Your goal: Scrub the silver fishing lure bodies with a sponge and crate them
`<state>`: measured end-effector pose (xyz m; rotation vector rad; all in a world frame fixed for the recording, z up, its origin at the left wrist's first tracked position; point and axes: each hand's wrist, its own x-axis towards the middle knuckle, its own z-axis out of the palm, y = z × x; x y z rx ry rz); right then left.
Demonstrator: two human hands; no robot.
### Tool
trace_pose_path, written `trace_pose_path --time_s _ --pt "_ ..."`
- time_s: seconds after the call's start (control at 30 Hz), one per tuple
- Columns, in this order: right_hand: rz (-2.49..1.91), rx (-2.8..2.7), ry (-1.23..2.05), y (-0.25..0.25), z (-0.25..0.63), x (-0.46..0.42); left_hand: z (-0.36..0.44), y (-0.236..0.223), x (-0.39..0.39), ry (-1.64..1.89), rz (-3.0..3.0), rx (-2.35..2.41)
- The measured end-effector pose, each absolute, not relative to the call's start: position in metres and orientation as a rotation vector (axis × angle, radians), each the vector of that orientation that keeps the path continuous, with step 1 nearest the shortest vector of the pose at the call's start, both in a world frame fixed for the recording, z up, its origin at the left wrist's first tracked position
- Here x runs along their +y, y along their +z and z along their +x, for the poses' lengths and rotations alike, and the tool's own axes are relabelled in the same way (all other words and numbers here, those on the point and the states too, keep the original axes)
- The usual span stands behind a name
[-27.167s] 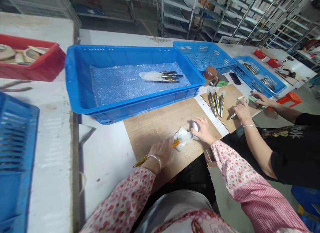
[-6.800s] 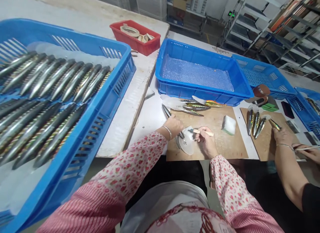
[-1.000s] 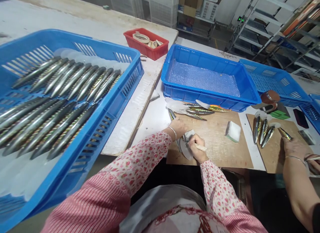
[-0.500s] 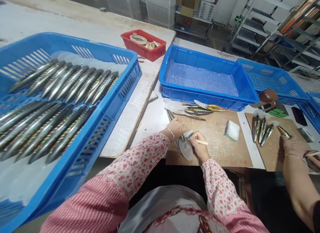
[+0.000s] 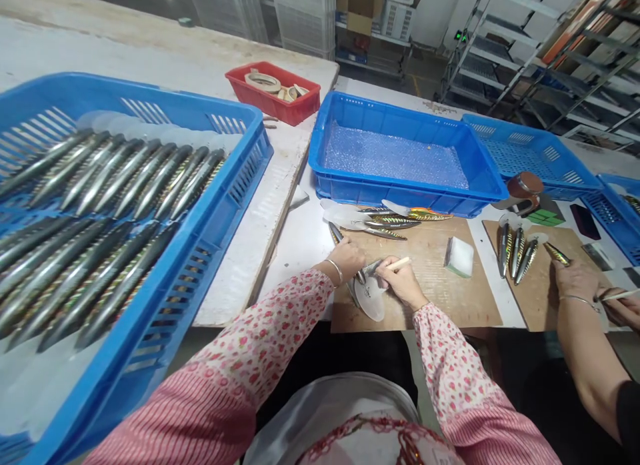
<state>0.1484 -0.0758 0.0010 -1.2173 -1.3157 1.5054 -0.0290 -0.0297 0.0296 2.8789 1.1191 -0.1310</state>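
Observation:
My left hand point(image 5: 347, 257) is closed around a dark fishing lure point(image 5: 361, 276) just above the cardboard. The lure's clear, rounded lip point(image 5: 369, 301) points toward me, with a small metal fitting on it. Close beside it, my right hand point(image 5: 401, 282) pinches a thin tool with a pale handle point(image 5: 399, 264); its working end is hidden near the lure, so its exact kind is unclear. Beyond my hands, several finished-looking lures point(image 5: 393, 222) with clear lips lie in a pile. A white and greenish sponge block point(image 5: 459, 257) rests to the right on the cardboard sheet point(image 5: 425, 305).
A blue crate point(image 5: 200, 278) at left holds rows of lures. Ahead stand a bubble-wrap-lined blue bin point(image 5: 400, 185) and a red box point(image 5: 273, 105) with tape rolls. At right, a co-worker's hand point(image 5: 575, 282) holds a lure beside several others point(image 5: 519, 248).
My right hand has turned, so the tool's pale handle now slopes up to the right instead of down. My left hand keeps hold of the lure. The whole view has shifted slightly.

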Motion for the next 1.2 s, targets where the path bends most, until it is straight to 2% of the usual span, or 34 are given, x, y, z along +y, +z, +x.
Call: trace_pose_path --time_s 0.37,0.7,1.2 --pt "-1.166 -1.620 1.626 0.025 0.148 -0.063 -0.030 0.026 -0.027 -0.084 2.920 1.082" --pt "-1.259 -1.674 1.584 0.019 0.146 -0.059 -0.029 0.022 -0.023 -0.107 2.888 1.059" --pt "-1.265 -1.845 1.212 0.020 0.138 -0.064 -0.027 0.026 -0.025 -0.169 2.880 1.045"
